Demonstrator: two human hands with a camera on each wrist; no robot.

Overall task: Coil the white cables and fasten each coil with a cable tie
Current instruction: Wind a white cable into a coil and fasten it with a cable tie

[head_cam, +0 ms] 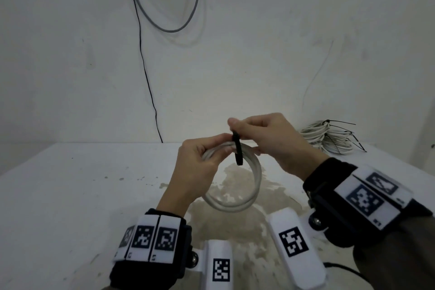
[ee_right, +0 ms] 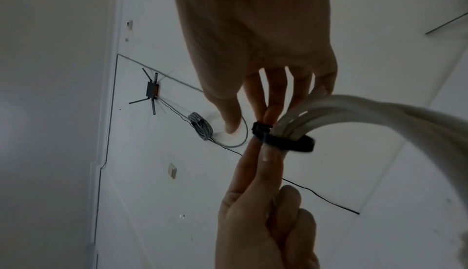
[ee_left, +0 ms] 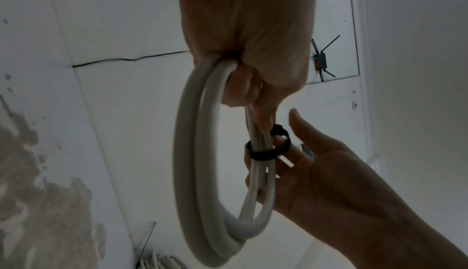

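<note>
Left hand [head_cam: 196, 167] gripping white coil [head_cam: 253, 186] — right hand [head_cam: 266, 139] pinching black tie [head_cam: 237, 148]. Keep strands bunched, pull wrap snug, press tail flat.

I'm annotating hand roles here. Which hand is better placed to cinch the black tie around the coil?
The right hand: its fingers already pinch the black tie looped round the coil. The left hand grips the coil's strands, steadying them.
</note>
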